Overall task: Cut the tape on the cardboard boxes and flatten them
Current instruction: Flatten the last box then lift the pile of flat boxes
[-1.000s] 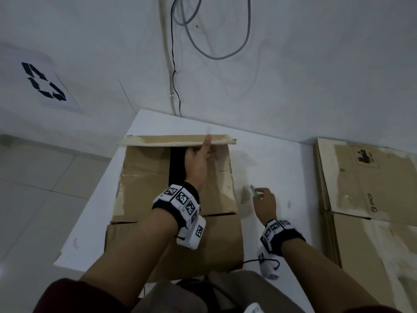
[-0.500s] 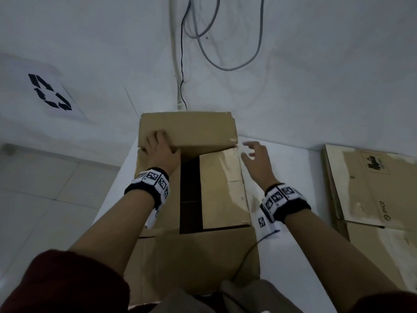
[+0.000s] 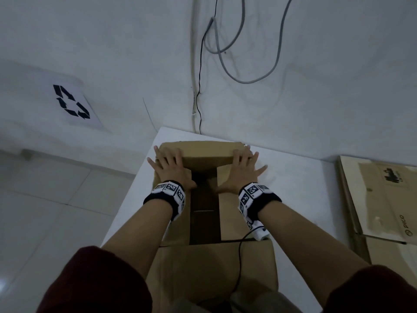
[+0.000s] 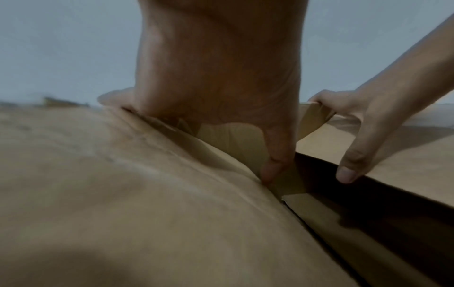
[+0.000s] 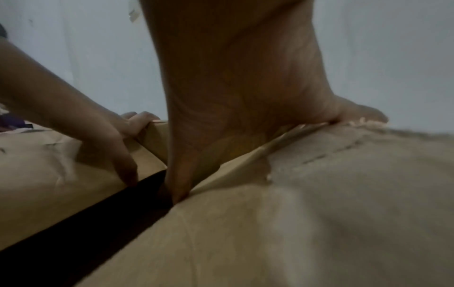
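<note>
Both hands flat, fingers spread, left hand (image 3: 171, 166) and right hand (image 3: 242, 169) pressing the far flap (image 3: 203, 153) of the cardboard box (image 3: 209, 265) at the table's (image 3: 300, 188) far-left corner, fingertips probably over its edge.

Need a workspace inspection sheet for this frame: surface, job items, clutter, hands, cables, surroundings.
Surface: white tabletop, set against the wall.
Job's things: brown cardboard box lying on the tabletop, dark gap between its side flaps, far flap folded toward the person; flattened cardboard stack on the right.
Clutter: nothing seen.
Grippers: left hand and right hand press on the box, fingers spread, fingertips on the far flap's two ends.
Cables: grey cable loops and thin black wire on the wall; black wrist-camera lead across the box.
Surroundings: white wall, recycling sign, tiled floor.
</note>
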Motion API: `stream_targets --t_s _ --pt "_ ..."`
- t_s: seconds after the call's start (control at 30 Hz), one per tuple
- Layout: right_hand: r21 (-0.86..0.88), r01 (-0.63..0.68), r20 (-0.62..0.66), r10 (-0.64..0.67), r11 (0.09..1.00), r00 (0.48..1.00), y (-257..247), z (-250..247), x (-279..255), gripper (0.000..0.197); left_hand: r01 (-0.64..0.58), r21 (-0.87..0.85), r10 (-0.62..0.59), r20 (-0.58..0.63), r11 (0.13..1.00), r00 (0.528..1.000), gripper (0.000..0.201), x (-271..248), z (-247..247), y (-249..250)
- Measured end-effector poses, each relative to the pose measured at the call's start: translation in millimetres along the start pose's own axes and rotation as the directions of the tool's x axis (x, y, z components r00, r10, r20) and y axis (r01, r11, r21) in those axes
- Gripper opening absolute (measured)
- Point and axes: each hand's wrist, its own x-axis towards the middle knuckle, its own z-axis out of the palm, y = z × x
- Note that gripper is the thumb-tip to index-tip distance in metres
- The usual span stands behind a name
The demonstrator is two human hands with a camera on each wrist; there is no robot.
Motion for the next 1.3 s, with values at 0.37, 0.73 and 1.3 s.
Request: stream_targets --t_s 0.37,0.73,1.3 --pt "0.780 0.051 0.050 -0.144 0.624 0.988 43 -38 -26 0.096 0.164 -0.138 -0.150 0.103 0.977 0.983 0.148 -61 1 7" --pt "0.900 -0.035 0.067 -0.057 0.435 0.996 194 -41 -109 0.047 0.010 -0.903 0.155 0.085 0.429 0.984 0.062 -114 -63 -86" --pt "0.797 0.131 -0.103 -0.082 0.589 0.991 100 75 -200 0.055 0.213 -0.640 -0.070 0.243 0.738 0.968 0.064 -185 75 -123"
